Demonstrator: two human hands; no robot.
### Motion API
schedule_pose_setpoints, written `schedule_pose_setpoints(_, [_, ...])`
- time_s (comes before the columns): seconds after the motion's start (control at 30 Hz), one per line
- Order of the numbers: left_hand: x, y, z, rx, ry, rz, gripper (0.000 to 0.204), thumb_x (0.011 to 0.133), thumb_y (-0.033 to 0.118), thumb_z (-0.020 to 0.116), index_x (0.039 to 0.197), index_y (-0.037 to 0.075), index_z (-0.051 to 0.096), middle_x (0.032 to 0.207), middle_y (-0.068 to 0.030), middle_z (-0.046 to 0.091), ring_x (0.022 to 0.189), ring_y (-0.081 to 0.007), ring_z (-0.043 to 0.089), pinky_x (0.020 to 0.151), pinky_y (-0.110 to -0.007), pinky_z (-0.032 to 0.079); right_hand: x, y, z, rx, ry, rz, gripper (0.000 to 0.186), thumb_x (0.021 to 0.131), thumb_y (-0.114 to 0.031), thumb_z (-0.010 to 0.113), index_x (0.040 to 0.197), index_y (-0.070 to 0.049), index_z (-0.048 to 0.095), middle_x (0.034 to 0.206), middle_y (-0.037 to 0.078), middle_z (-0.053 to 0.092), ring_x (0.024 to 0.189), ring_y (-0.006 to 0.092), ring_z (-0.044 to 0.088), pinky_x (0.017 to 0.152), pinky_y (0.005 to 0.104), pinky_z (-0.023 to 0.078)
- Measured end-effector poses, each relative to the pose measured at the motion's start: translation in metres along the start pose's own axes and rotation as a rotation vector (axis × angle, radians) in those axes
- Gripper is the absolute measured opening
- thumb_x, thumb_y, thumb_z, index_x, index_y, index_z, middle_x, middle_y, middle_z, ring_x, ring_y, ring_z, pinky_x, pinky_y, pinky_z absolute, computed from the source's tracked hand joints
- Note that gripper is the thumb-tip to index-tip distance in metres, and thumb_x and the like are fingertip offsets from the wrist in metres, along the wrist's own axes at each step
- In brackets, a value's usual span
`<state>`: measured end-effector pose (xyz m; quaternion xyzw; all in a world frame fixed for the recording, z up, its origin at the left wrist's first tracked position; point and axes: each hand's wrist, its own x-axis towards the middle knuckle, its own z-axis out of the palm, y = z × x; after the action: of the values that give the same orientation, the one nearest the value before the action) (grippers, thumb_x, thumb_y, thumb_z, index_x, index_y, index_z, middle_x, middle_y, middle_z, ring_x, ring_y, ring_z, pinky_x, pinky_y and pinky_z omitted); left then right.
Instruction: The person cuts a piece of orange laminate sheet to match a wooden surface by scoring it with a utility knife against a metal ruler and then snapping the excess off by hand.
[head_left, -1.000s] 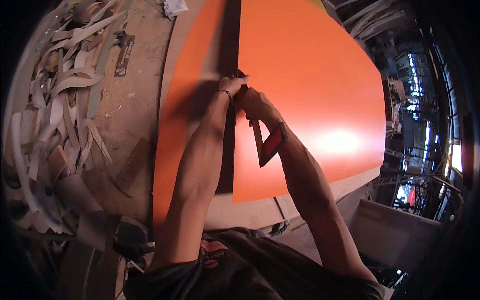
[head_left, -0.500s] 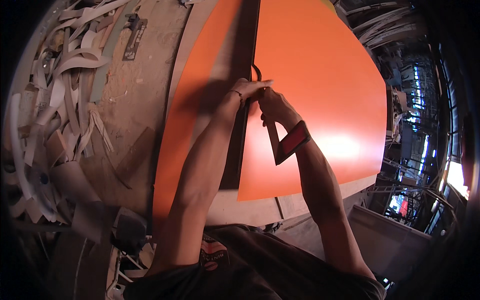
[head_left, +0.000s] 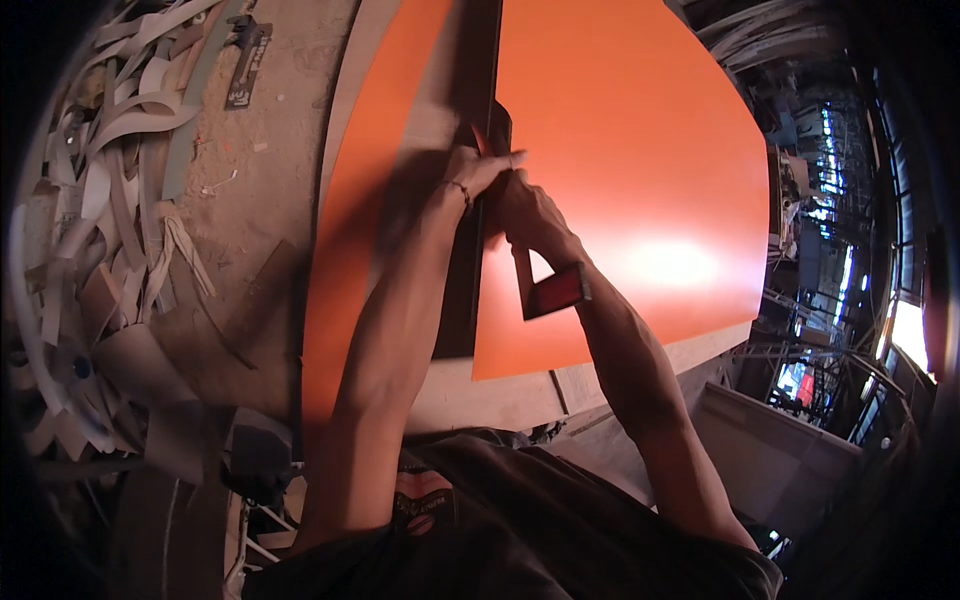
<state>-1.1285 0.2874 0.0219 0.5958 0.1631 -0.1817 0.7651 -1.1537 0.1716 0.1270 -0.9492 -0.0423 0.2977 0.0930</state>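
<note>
Since the earlier frame, the red-ended tool [head_left: 560,291] has been tilted flatter below the right hand [head_left: 532,210], in whose curled fingers it is seemingly held. The left hand [head_left: 480,172], its grip untellable, is set nearer the forward-running edge of the orange sheet [head_left: 640,140], spread rightward.

Left grip [head_left: 480,172] beside right grip [head_left: 535,212]

Below the orange board [head_left: 630,150], a dark shirt [head_left: 560,520] bears a printed label [head_left: 425,500]; left of the board, pale lettering [head_left: 238,98] marks a black strip [head_left: 247,66]. Both are too blurred to read reliably.
</note>
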Motion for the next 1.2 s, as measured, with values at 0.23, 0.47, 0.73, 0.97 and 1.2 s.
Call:
schedule_pose_setpoints(0.23, [-0.026, -0.019, 0.013, -0.126, 0.032, -0.128, 0.057, 0.080, 0.045, 0.084, 0.094, -0.009, 0.072, 0.087, -0.0190, 0.073, 0.081, -0.0264, 0.073, 0.071, -0.039, 0.057, -0.027, 0.002, 0.021, -0.027, 0.079, -0.050, 0.022, 0.093, -0.011, 0.053, 0.103, 0.007, 0.044, 0.085, 0.034, 0.068, 0.080, 0.0501, 0.070, 0.070, 0.0553, 0.057])
schedule_pose_setpoints(0.47, [-0.077, -0.013, 0.023, -0.173, -0.046, -0.089, 0.051, 0.082, 0.044, 0.083, 0.095, -0.004, 0.074, 0.082, -0.0101, 0.070, 0.074, -0.0187, 0.068, 0.062, -0.035, 0.052, -0.065, 0.010, 0.030, -0.044, 0.091, -0.018, 0.025, 0.094, -0.016, 0.053, 0.106, 0.004, 0.042, 0.082, 0.033, 0.069, 0.080, 0.0510, 0.070, 0.075, 0.0578, 0.055])
schedule_pose_setpoints(0.73, [-0.068, -0.029, 0.019, -0.117, -0.009, -0.128, 0.050, 0.084, 0.044, 0.082, 0.096, -0.005, 0.075, 0.085, -0.0148, 0.073, 0.079, -0.0186, 0.071, 0.068, -0.036, 0.055, -0.060, 0.013, 0.045, -0.047, 0.092, -0.062, 0.033, 0.096, -0.022, 0.054, 0.105, 0.006, 0.041, 0.084, 0.032, 0.070, 0.081, 0.0502, 0.070, 0.073, 0.0557, 0.055])
schedule_pose_setpoints(0.97, [-0.101, -0.039, 0.026, -0.107, -0.042, -0.078, 0.056, 0.083, 0.046, 0.083, 0.093, -0.009, 0.074, 0.084, -0.0155, 0.073, 0.076, -0.0200, 0.071, 0.066, -0.035, 0.055, -0.101, -0.001, 0.046, -0.048, 0.046, 0.056, 0.026, 0.091, -0.015, 0.057, 0.104, 0.004, 0.044, 0.081, 0.030, 0.070, 0.085, 0.0486, 0.071, 0.076, 0.0535, 0.056])
schedule_pose_setpoints(1.2, [-0.133, -0.051, 0.023, 0.011, -0.030, -0.187, 0.071, 0.078, 0.057, 0.083, 0.095, -0.011, 0.073, 0.088, -0.0170, 0.073, 0.085, -0.0239, 0.072, 0.070, -0.035, 0.055, -0.121, 0.001, 0.058, -0.006, 0.045, 0.076, 0.026, 0.091, -0.014, 0.059, 0.103, 0.003, 0.043, 0.080, 0.030, 0.070, 0.080, 0.0482, 0.071, 0.074, 0.0540, 0.056])
